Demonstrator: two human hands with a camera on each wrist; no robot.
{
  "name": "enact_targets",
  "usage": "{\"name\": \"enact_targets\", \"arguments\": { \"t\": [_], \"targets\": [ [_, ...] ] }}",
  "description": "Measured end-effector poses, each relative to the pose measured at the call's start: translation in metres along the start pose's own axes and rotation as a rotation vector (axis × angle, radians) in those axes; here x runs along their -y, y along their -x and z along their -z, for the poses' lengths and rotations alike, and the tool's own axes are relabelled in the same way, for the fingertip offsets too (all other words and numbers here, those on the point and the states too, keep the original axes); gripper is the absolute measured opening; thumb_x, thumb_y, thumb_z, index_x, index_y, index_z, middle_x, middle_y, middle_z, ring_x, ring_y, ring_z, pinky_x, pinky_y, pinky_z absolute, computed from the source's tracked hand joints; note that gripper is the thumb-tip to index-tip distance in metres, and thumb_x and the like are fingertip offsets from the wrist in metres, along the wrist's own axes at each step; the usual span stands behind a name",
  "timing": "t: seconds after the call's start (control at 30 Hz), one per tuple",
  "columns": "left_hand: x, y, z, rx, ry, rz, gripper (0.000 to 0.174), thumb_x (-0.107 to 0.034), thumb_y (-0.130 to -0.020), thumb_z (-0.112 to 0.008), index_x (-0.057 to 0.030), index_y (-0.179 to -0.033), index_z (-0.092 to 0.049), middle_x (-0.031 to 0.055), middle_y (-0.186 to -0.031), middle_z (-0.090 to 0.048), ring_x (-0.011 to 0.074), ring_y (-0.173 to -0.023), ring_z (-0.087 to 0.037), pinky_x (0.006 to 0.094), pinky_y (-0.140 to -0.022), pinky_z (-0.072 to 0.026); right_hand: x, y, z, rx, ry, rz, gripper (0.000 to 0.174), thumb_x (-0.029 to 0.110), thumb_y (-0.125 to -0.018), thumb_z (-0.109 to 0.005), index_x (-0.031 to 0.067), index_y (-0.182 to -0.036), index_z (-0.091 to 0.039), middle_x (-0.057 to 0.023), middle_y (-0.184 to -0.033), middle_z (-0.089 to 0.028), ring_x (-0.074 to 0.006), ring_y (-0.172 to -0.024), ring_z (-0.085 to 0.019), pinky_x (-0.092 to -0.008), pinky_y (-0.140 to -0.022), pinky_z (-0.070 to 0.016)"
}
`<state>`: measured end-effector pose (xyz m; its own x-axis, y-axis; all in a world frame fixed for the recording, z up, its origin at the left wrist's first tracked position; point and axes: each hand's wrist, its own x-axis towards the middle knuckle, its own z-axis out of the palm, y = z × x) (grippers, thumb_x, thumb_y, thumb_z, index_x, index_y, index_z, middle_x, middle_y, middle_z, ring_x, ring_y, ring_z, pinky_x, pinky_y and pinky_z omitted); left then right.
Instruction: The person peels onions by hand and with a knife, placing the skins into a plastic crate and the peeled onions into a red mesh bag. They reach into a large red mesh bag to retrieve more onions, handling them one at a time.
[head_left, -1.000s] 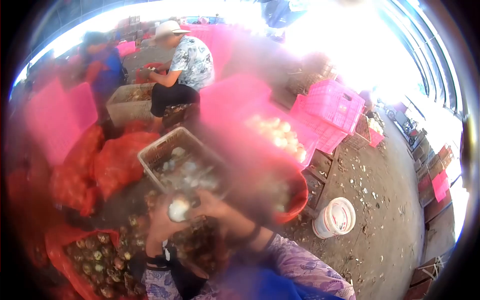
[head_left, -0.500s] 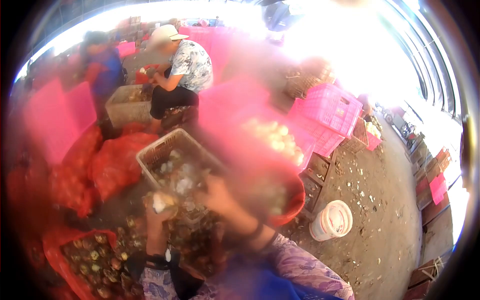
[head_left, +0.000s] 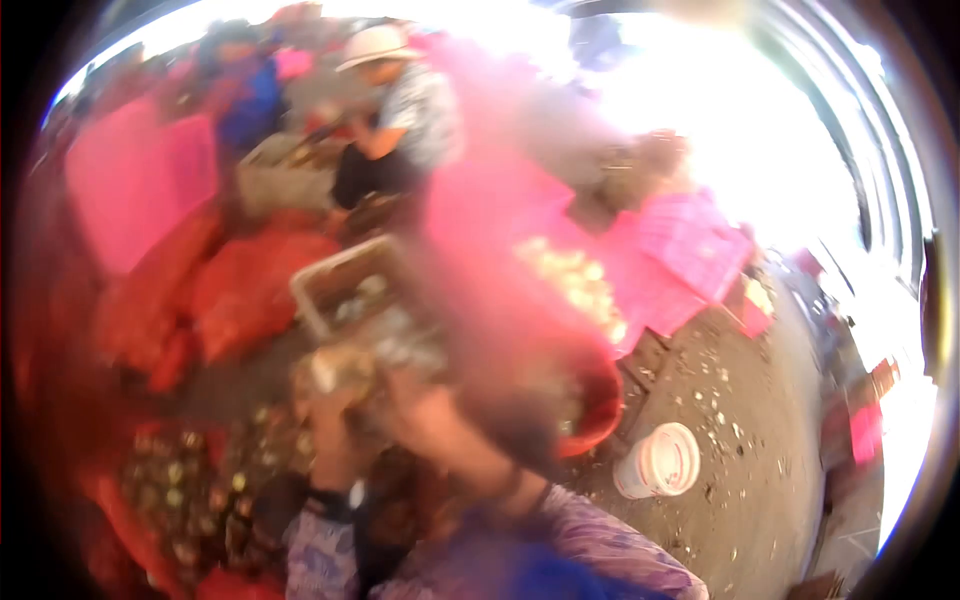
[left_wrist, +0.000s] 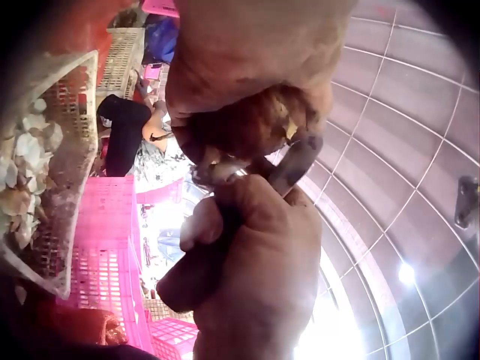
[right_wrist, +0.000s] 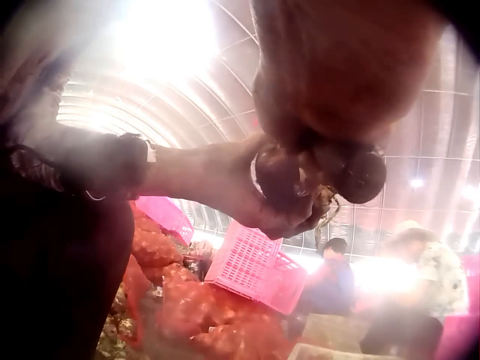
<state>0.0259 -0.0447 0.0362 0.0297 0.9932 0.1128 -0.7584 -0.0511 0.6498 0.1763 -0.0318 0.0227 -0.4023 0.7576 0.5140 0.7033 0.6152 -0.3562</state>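
My left hand (head_left: 325, 408) holds an onion (left_wrist: 244, 127) with brown papery skin, its palm and fingers wrapped over the top in the left wrist view. Against the onion's lower side, my right hand (left_wrist: 259, 247) has curled fingers pinching at the skin and a small pale, shiny piece beside the fingertips. What that piece is, I cannot tell. In the right wrist view the left hand grips the onion close under the right hand's fingers. Just ahead of both hands stands a pale plastic crate (head_left: 300, 290) with whitish onion peelings (left_wrist: 30, 154) in it.
Unpeeled onions (head_left: 185, 480) lie at my lower left by red mesh sacks (head_left: 260, 280). Right of the hands are a red tub (head_left: 605, 410), peeled onions (head_left: 575, 285) in pink plastic and a white bucket (head_left: 660, 460). A person in a hat (head_left: 425, 120) sits ahead.
The white onion held earlier is gone; the left hand now holds a brown-skinned one. My right hand went out over the crate and came back to the onion. The head view has shifted.
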Motion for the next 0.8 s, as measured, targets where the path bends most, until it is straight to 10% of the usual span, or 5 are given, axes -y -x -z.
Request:
{"name": "enact_targets", "arguments": {
  "t": [0.1,0.17,0.37,0.8],
  "targets": [
    [-0.006,0.002,0.003,-0.144,-0.066,-0.083,0.047,-0.017,-0.09,-0.065,-0.0031,-0.133,-0.054,0.0039,-0.113,-0.065,0.015,-0.101,-0.064,0.0305,-0.087,-0.0525,-0.035,0.014,-0.052,0.157,-0.052,-0.109,0.059,0.014,-0.086,-0.066,-0.0039,-0.14,-0.051,-0.023,-0.109,-0.065,-0.0396,-0.099,-0.065,-0.0482,-0.086,-0.0521],
    [-0.004,-0.005,0.015,-0.182,-0.119,-0.126,0.049,-0.015,-0.088,-0.067,-0.0033,-0.134,-0.054,0.004,-0.113,-0.066,0.0148,-0.099,-0.065,0.03,-0.085,-0.0532,0.041,-0.04,0.06,0.006,0.208,0.065,0.055,0.016,-0.089,-0.065,-0.0025,-0.139,-0.052,-0.0244,-0.116,-0.063,-0.0394,-0.106,-0.063,-0.0508,-0.091,-0.0492],
    [0.003,-0.006,0.017,-0.215,0.001,-0.108,0.057,-0.012,-0.083,-0.075,-0.0035,-0.135,-0.053,0.0048,-0.118,-0.066,0.0158,-0.105,-0.065,0.0312,-0.089,-0.0538,-0.017,-0.006,-0.028,0.119,0.047,-0.016,0.051,0.016,-0.091,-0.063,-0.0022,-0.138,-0.052,-0.026,-0.12,-0.061,-0.0422,-0.107,-0.061,-0.0537,-0.093,-0.0469],
    [0.017,-0.016,0.031,-0.146,0.066,-0.163,0.064,-0.01,-0.078,-0.079,-0.0058,-0.135,-0.051,0.0062,-0.118,-0.063,0.0181,-0.105,-0.065,0.0341,-0.088,-0.0568,-0.015,0.001,-0.028,0.074,0.035,-0.016,0.055,0.019,-0.094,-0.063,-0.0015,-0.142,-0.048,-0.0275,-0.127,-0.058,-0.0442,-0.113,-0.057,-0.0566,-0.096,-0.0443]
  ]
}}
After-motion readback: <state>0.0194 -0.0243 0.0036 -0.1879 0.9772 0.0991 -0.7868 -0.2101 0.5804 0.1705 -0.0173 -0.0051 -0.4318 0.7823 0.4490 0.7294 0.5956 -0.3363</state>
